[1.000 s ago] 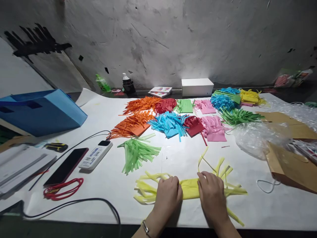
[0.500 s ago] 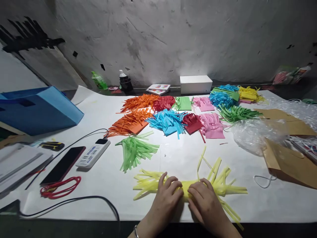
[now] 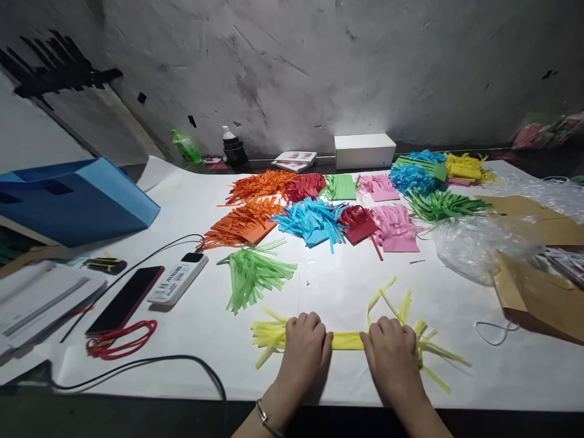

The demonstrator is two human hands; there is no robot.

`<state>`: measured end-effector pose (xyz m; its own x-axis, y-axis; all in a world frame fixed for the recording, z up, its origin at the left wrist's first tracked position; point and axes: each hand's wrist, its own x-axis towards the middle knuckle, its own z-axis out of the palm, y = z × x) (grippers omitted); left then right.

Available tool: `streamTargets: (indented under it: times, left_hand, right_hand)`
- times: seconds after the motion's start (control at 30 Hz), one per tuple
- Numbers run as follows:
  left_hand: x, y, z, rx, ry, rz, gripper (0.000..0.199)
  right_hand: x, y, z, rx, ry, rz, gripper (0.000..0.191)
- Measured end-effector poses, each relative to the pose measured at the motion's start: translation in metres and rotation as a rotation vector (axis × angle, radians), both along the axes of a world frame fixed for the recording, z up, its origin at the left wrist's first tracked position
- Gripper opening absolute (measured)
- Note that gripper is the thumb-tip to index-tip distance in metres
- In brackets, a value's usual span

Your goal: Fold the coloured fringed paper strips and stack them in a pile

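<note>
A yellow tissue paper tassel (image 3: pixel 347 341) lies across the front of the white-covered table, its middle rolled into a narrow band. Cut strips fan out from both of its ends. My left hand (image 3: pixel 305 347) is closed over the band's left part, knuckles up. Over the right part curls my right hand (image 3: pixel 391 353), thumb pointing inward along the paper. Between the thumbs a flat stretch of yellow shows. The undersides of my fingers are hidden. Just beyond, a light green fringed paper (image 3: pixel 253 277) lies spread out.
Folded fringed bundles in orange (image 3: pixel 244 220), blue (image 3: pixel 312 220), red (image 3: pixel 359 224) and pink (image 3: pixel 396 228) lie in rows farther back. At left are a phone (image 3: pixel 125 301), a power bank (image 3: pixel 179 280), a black cable (image 3: pixel 173 359) and a blue box (image 3: pixel 91 204). Clear plastic (image 3: pixel 479 246) and a brown envelope (image 3: pixel 538 298) lie right.
Both hands have moved slightly apart and pressed down, fingers curling over the paper. The yellow middle has become narrower and flatter. The view has shifted a little.
</note>
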<state>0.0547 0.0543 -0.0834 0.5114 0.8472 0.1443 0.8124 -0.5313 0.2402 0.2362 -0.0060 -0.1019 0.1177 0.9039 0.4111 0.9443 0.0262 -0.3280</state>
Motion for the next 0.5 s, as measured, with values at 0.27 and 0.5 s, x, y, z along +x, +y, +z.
streamTargets:
  times: [0.27, 0.5]
  left_hand:
    - [-0.004, 0.003, -0.002, 0.017, -0.056, -0.025, 0.003]
    - [-0.007, -0.001, -0.021, 0.206, -0.311, -0.308, 0.014]
  right_hand:
    - [-0.004, -0.003, -0.004, 0.144, 0.058, 0.324, 0.021]
    - [-0.011, -0.001, -0.006, 0.153, 0.064, 0.38, 0.025]
